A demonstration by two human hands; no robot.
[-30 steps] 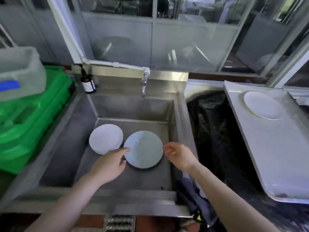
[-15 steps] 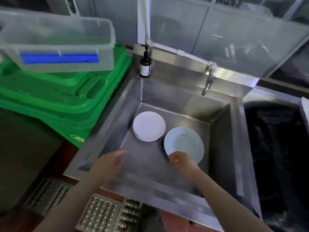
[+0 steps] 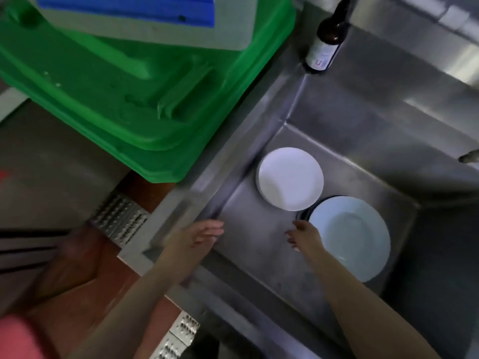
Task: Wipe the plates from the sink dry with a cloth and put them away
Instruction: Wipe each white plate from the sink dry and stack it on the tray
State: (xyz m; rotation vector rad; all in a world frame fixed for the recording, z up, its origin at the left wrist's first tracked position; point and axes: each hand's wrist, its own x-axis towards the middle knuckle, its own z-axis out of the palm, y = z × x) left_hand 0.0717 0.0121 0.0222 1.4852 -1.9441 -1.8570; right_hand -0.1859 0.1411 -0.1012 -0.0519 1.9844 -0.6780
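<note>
Two plates lie in the steel sink (image 3: 337,141). A small white plate (image 3: 290,178) rests near the sink's left wall. A larger pale blue plate (image 3: 355,237) lies to its right, partly over the dark drain (image 3: 302,216). My right hand (image 3: 304,235) reaches into the basin, its fingers loose at the blue plate's left edge, holding nothing. My left hand (image 3: 197,235) hovers with relaxed fingers over the sink's left rim. No cloth is in view.
A green plastic bin lid (image 3: 129,94) with a clear box (image 3: 145,19) on top sits left of the sink. A brown bottle (image 3: 325,45) stands at the sink's back corner. A metal floor grate (image 3: 119,222) lies below the rim.
The view has swung left and down. My right hand slid from the blue plate's near edge to its left edge; my left hand stays over the sink's rim.
</note>
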